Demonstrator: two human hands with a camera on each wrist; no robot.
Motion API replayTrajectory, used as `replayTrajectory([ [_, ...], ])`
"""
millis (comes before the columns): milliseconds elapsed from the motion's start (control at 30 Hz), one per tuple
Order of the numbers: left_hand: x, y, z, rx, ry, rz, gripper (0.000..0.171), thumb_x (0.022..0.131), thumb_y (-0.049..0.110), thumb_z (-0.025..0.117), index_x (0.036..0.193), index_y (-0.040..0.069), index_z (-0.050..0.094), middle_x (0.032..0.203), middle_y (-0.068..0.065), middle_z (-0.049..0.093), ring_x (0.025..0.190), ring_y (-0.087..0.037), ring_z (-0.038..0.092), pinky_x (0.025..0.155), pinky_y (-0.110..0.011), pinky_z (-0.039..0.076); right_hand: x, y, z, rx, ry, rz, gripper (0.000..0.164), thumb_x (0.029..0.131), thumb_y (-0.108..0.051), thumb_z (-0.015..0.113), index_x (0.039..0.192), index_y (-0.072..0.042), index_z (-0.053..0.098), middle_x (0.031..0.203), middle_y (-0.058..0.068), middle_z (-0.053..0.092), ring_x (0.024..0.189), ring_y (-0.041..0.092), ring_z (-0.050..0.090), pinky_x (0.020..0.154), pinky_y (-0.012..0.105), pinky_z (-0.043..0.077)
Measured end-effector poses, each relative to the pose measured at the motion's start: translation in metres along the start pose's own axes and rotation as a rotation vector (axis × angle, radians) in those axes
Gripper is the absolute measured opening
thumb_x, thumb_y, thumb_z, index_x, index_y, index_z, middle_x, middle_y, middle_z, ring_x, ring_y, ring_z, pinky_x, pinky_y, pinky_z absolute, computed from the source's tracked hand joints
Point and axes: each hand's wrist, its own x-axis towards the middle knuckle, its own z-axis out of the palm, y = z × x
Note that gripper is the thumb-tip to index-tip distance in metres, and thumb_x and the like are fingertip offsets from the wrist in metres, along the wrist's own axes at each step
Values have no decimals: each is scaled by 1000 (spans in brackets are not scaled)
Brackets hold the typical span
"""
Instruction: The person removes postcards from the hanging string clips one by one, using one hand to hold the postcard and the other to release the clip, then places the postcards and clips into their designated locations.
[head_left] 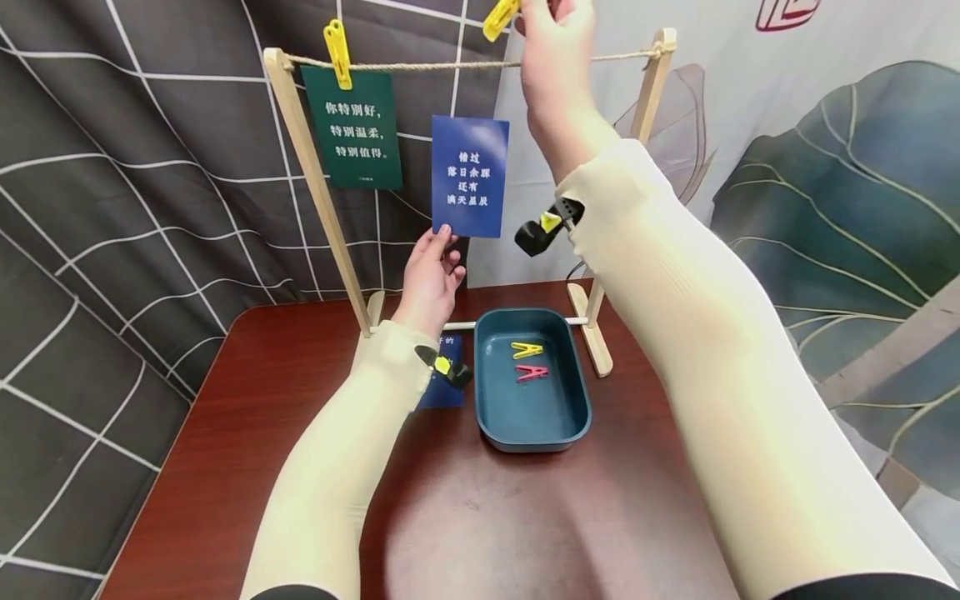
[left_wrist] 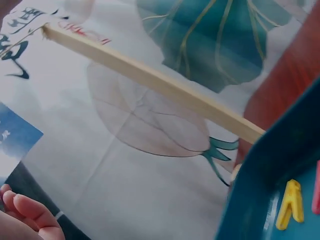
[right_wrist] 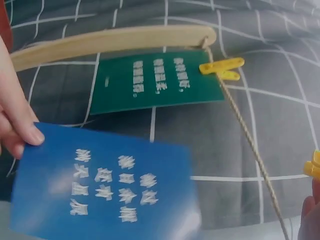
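There is room over the tabletop (head_left: 480,517) in front of the bin (head_left: 534,446); higher, the rope (head_left: 435,67) and green card (head_left: 354,132) bar passage.

On my feed, the left hand (head_left: 433,279) near the centre of the frame pinches the blue card (head_left: 470,218) by its bottom edge, its top showing below the rope (head_left: 420,66). At the top edge, I see the right hand (head_left: 557,67) (partly cut off) holding a raised yellow clip (head_left: 500,17). In the upper left, a fastened yellow clip (head_left: 338,54) grips a green card (head_left: 360,169) on the rope. At lower centre, a teal bin (head_left: 531,427) contains a small yellow clip (head_left: 527,350) and a pink clip (head_left: 532,372).
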Motion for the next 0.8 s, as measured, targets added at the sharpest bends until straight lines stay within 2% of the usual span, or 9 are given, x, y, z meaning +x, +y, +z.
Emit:
replayTrajectory([
  [133,-10,-8,-11,105,-2,-6,9,99,22,61,105,15,64,96,-4,60,68,-10,47,56,-22,38,-13,-1,-17,-33,1,-46,6,101,-4,53,104,-3,57,93,3,59,87,8,54,78,16,42],
  [333,-33,-13,-31,297,-9,-12,11,102,19,57,111,14,57,101,-9,64,65,-9,47,52,-19,38,-46,10,-50,-121,-102,-99,8,99,-2,56,92,-5,58,88,6,57,84,15,51,81,21,41],
  [400,-39,-13,-40,354,-17,-17,12,102,17,56,113,12,55,101,-11,66,64,-9,46,50,-18,36,-59,20,-63,-224,-165,-91,5,99,-4,56,96,-4,59,90,6,59,86,17,54,85,22,42],
  [467,-44,-13,-50,416,-28,-27,15,103,16,54,117,11,53,98,-10,67,62,-9,47,49,-18,36,-74,31,-76,-391,-249,-85,6,100,-7,56,101,-2,59,91,7,61,87,18,55,84,25,43],
  [633,-57,-12,-76,564,-36,-76,26,105,17,49,130,9,47,108,-16,67,62,-10,47,50,-19,37,-116,60,-113,-846,-510,-40,22,101,-15,57,116,1,59,105,11,63,95,22,57,85,35,46],
  [767,-65,-10,-95,642,-10,-119,33,105,17,48,137,13,43,113,-18,67,63,-11,50,52,-19,40,-147,81,-137,-1022,-707,48,29,101,-19,58,123,0,58,115,14,61,104,27,58,94,43,48],
  [800,-66,-10,-99,656,-6,-125,34,105,17,48,139,13,43,114,-19,67,63,-11,51,52,-19,40,-155,87,-142,-1059,-754,64,29,101,-20,59,123,0,59,115,13,61,102,26,59,92,43,49],
])
